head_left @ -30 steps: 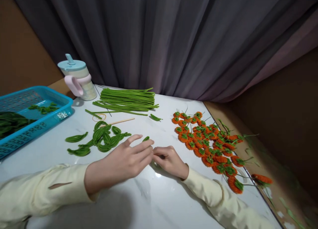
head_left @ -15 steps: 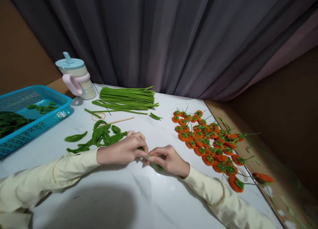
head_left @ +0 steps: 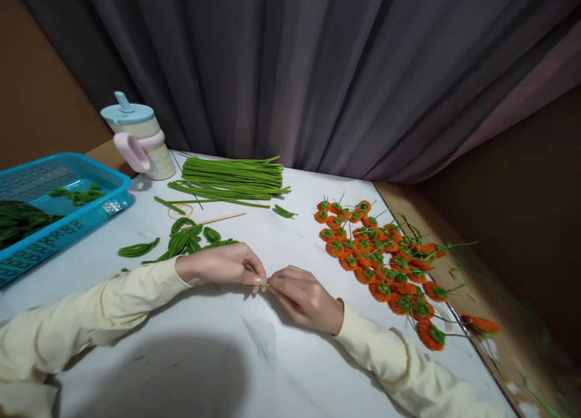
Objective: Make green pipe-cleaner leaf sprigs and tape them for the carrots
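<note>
My left hand (head_left: 227,265) and my right hand (head_left: 308,297) meet over the middle of the white table. Both are closed in a pinch on a thin green pipe cleaner (head_left: 267,285), of which only a short bit shows between the fingertips. The rest of it is hidden by my fingers. Just behind my left hand lies a loose heap of green pipe-cleaner leaves (head_left: 179,241), partly covered by my wrist. A single curled green leaf (head_left: 284,212) lies farther back, beyond both hands.
A bundle of straight green pipe cleaners (head_left: 233,177) lies at the back, with a thin wooden stick (head_left: 222,219) before it. Many orange pieces with green tops (head_left: 363,245) spread on the right. A blue basket (head_left: 115,191) and a lidded cup (head_left: 158,158) stand on the left.
My right hand has turned so its back faces up more, fingers drawn together. The green piece that showed under it is now hidden. My left hand has shifted slightly.
</note>
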A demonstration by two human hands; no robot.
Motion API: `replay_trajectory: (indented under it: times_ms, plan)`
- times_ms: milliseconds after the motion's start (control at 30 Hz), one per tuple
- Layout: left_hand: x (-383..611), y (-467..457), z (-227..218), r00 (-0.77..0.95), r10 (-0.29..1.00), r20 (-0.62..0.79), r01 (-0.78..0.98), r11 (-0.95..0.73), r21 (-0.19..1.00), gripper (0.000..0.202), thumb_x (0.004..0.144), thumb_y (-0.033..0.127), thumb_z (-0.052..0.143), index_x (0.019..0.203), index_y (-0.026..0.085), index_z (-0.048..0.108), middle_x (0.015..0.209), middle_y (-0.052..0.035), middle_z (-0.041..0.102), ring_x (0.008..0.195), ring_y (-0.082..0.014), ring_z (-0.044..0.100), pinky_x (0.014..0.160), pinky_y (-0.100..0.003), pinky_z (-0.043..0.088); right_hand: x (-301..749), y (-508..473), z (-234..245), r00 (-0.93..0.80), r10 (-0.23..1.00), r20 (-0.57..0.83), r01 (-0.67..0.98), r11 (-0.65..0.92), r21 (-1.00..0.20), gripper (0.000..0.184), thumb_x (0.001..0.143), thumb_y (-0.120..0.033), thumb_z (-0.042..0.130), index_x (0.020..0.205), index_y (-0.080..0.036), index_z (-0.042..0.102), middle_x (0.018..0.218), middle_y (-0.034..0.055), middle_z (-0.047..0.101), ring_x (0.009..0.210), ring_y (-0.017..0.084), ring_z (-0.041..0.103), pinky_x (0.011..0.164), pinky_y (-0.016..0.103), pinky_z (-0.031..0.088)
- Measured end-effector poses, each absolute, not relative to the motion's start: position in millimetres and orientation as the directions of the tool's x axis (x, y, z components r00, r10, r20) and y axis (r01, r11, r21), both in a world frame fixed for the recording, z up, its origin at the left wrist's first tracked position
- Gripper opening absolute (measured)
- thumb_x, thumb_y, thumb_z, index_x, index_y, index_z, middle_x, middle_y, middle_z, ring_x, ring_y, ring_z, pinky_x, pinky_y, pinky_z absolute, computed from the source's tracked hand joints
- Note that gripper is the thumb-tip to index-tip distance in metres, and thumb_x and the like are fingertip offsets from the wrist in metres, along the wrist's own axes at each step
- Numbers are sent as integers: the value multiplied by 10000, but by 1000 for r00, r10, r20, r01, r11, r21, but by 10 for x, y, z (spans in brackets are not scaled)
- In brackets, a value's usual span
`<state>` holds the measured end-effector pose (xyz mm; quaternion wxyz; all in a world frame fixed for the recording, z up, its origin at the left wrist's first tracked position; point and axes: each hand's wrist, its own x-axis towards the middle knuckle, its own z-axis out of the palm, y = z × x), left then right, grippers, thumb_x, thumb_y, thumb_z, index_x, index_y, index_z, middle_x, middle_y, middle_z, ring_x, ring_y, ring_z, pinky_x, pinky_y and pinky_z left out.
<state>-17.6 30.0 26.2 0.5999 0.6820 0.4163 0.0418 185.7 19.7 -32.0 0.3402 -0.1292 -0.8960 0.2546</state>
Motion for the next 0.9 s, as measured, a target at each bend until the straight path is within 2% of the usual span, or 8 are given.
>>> replay_trajectory:
  times_ms: [100, 167, 267, 367, 467, 600, 733, 900]
  plan:
    - [-190, 273, 235, 649, 709, -274, 584, -235, 777, 297, 889, 302, 424, 752, 146, 637, 781, -38, 655, 796, -164, 577, 760, -269, 396, 1858, 198, -317, -713, 521, 470, 93, 734, -673, 258, 942, -192, 397, 920, -112, 641, 801, 116, 662, 720, 174, 600, 670, 272, 478]
    - [-197, 236, 233, 659, 748, -83, 628, -486, 608, 297, 924, 347, 423, 814, 165, 631, 861, -44, 648, 974, -208, 532, 878, -344, 325, 1857, 208, -298, -681, 637, 362, 134, 593, -794, 254, 934, -248, 454, 855, -138, 669, 743, 71, 667, 619, 130, 579, 607, 217, 458]
    - [-202, 192, 234, 748, 646, 153, 586, -751, 304, 228, 882, 398, 534, 929, 183, 593, 941, -56, 640, 1165, -272, 415, 938, -424, 230, 1859, 234, -280, -637, 747, 192, 139, 357, -924, 258, 890, -316, 546, 785, -127, 686, 610, 28, 641, 457, 77, 442, 464, 178, 368]
    - [-196, 186, 209, 829, 489, 271, 501, -865, 30, 147, 940, 236, 450, 894, 173, 575, 879, -56, 649, 1144, -250, 450, 941, -437, 211, 1858, 259, -288, -640, 767, 45, 82, 126, -989, 302, 852, -381, 591, 784, -101, 679, 606, 40, 644, 401, 54, 313, 382, 181, 270]
    - [-189, 206, 170, 854, 407, 324, 461, -881, -109, 275, 956, 95, 327, 844, 158, 570, 785, -43, 647, 1033, -200, 528, 943, -414, 221, 1852, 277, -299, -659, 752, -19, 15, -12, -1000, 323, 822, -413, 620, 795, -94, 658, 679, 68, 665, 380, 36, 269, 353, 178, 227]
    - [-199, 220, 129, 844, 380, 378, 452, -884, -120, 313, 953, 60, 297, 829, 152, 569, 756, -33, 663, 981, -173, 548, 956, -395, 205, 1848, 296, -293, -675, 737, -24, -5, -37, -999, 317, 807, -408, 639, 805, -91, 638, 712, 81, 668, 380, 28, 268, 351, 168, 221]
    - [-201, 194, 108, 823, 403, 399, 464, -883, -65, 326, 922, 9, 286, 826, 138, 569, 692, -30, 650, 908, -159, 555, 952, -387, 192, 1849, 300, -282, -673, 740, 8, 29, 37, -999, 318, 821, -409, 620, 808, -93, 651, 716, 81, 675, 381, 31, 267, 357, 170, 233]
    - [-164, 144, 160, 772, 574, 273, 531, -819, 217, 271, 876, 55, 368, 758, 146, 595, 615, -7, 597, 850, -174, 550, 914, -415, 183, 1847, 277, -276, -634, 755, 166, 93, 287, -953, 266, 861, -344, 575, 799, -107, 679, 656, 54, 679, 426, 67, 411, 431, 168, 347]
